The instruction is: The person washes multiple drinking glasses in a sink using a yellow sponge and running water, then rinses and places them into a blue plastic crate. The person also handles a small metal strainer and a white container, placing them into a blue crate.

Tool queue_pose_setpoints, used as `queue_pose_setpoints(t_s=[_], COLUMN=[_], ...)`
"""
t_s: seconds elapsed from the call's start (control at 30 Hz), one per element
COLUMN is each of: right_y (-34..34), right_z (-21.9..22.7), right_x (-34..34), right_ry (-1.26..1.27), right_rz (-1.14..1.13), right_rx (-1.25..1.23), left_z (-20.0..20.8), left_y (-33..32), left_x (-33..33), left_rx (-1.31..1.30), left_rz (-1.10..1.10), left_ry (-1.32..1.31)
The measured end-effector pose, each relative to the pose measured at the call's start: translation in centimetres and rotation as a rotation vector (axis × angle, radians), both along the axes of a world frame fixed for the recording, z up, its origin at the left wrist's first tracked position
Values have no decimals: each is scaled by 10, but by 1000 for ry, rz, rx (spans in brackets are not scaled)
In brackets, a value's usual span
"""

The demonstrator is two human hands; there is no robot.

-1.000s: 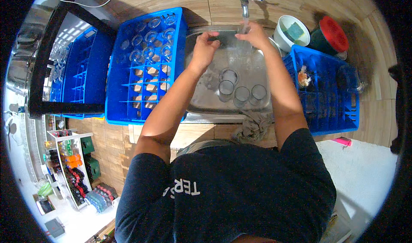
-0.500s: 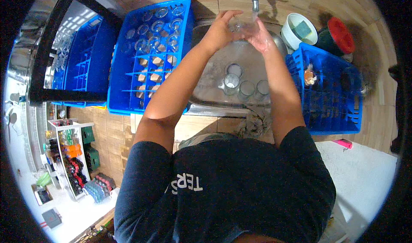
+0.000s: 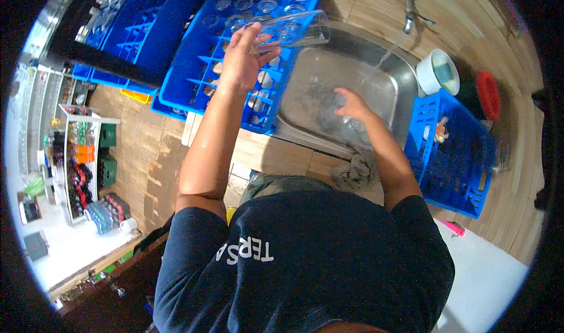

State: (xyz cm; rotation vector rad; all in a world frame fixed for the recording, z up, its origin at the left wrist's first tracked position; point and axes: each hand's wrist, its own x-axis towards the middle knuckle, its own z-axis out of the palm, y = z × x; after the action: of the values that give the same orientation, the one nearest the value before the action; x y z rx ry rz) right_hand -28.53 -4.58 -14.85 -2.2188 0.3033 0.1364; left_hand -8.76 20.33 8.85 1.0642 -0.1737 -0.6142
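Note:
My left hand [image 3: 242, 62] grips a clear drinking glass [image 3: 308, 30], tilted on its side over the blue divided crate [image 3: 179, 77] left of the sink. Upturned glasses [image 3: 267, 5] fill the far compartments of that crate; the nearer ones show a pale bottom. Over the metal sink [image 3: 305, 80] my right hand [image 3: 354, 105] is open, thumb and fingers apart. It hovers close to several clear glasses [image 3: 332, 104] in the basin, partly hidden by the hand and forearm.
Water runs from the tap [image 3: 408, 18] into the sink. To the right stand a white tub [image 3: 430, 77] with a green sponge, a red-rimmed container [image 3: 487, 95] and another blue crate [image 3: 449, 162]. A crumpled cloth [image 3: 352, 171] lies at the sink's front edge.
My left hand has carried the glass leftward from under the tap to above the crate. My right hand has left the tap and come down toward the glasses in the sink.

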Motion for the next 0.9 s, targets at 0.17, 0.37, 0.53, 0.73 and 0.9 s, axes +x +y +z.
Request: queue_pose_setpoints(t_s=[0.17, 0.37, 0.53, 0.73, 0.9], right_y=[-70, -132, -149, -131, -108], right_z=[-29, -71, -85, -57, -18], right_x=[20, 32, 24, -5, -29], right_ry=[-93, 18, 0, 24, 82], right_rz=[-676, -825, -1020, -1144, -1178], right_rx=[22, -586, -506, -337, -345], left_z=[-4, -25, -96, -257, -366], left_y=[86, 210, 328, 417, 408], left_x=[3, 16, 56, 157, 255], left_rx=[-286, -650, -597, -166, 80], left_rz=[137, 560, 1079, 1338, 1185], left_ry=[251, 470, 303, 263, 263])
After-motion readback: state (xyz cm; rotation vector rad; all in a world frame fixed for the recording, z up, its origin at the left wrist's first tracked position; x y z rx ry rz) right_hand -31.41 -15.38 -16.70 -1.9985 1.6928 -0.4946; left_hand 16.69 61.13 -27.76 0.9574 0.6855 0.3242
